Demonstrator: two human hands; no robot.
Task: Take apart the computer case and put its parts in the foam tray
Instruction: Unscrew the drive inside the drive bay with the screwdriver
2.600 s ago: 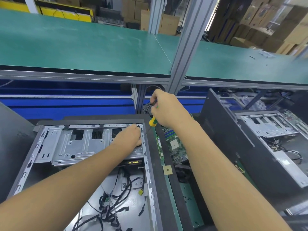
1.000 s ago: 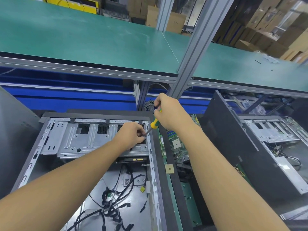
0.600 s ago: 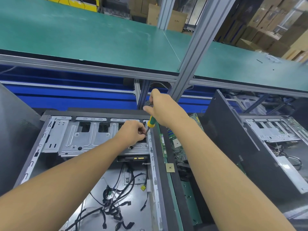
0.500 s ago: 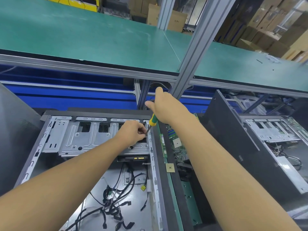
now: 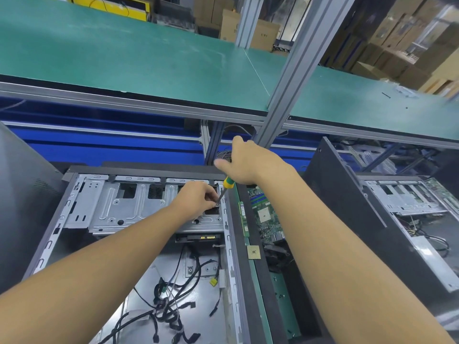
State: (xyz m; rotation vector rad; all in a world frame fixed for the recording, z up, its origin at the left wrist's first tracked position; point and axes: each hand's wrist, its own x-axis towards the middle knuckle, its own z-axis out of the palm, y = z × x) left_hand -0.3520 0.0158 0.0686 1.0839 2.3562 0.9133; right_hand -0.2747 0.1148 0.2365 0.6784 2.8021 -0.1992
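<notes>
An open computer case (image 5: pixel 74 209) lies flat in front of me, with a silver drive cage (image 5: pixel 129 209) across its far end and loose black cables (image 5: pixel 171 306) on its floor. My right hand (image 5: pixel 248 162) grips a screwdriver with a green and yellow handle (image 5: pixel 228 182), its tip down at the cage's far right corner. My left hand (image 5: pixel 196 197) rests on the cage there, its fingertips pinched at the screwdriver's tip. Whatever lies under the fingertips is hidden.
A green circuit board (image 5: pixel 265 214) and a small square chip (image 5: pixel 253 252) lie right of the case. A second open case (image 5: pixel 407 219) stands at the right behind a raised black panel (image 5: pixel 347 194). A green shelf (image 5: pixel 124 58) and grey post (image 5: pixel 293 70) rise beyond.
My right hand has shifted its grip round the screwdriver handle, fingers opening and closing on it. My left hand stays pinched at the tip. The camera has tilted slightly.
</notes>
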